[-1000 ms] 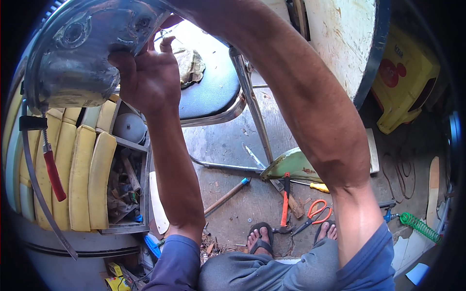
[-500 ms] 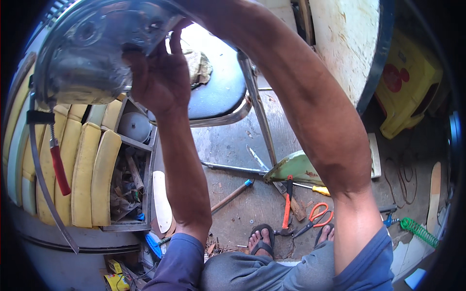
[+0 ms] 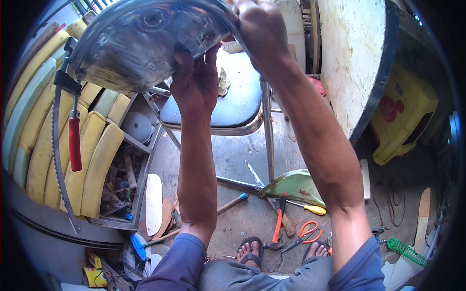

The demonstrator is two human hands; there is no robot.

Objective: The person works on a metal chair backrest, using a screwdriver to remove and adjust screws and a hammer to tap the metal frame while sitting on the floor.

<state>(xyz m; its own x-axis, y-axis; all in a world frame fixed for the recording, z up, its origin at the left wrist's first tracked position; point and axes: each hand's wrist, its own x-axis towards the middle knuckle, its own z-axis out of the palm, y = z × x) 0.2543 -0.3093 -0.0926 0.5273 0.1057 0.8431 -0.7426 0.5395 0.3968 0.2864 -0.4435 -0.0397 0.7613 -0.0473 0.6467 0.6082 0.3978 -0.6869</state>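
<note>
A shiny, half-round panel (image 3: 131, 58) with a thick rim and round recesses hangs raised at the upper left; I cannot tell if it is metal or clear plastic. My left hand (image 3: 196, 82) pinches its lower edge, thumb on the near face and fingers behind. Up at the panel's right end, my right hand (image 3: 262, 29) is closed over the rim, fingertips partly hidden. A bar clamp (image 3: 74, 140) with a red handle and a serrated bar hangs at the panel's left end.
Behind the hands stands a chair with a padded seat (image 3: 213, 106). Yellow foam pads (image 3: 99, 160) stack at left over a wooden box (image 3: 141, 199). On the floor lie a hammer (image 3: 279, 218), orange-handled scissors (image 3: 308, 233), a yellow screwdriver (image 3: 315, 209) and a green coiled hose (image 3: 407, 252).
The panel, the clamp and both hands have shifted right in the view. My right hand, mostly out of the picture before, now shows on the rim.
</note>
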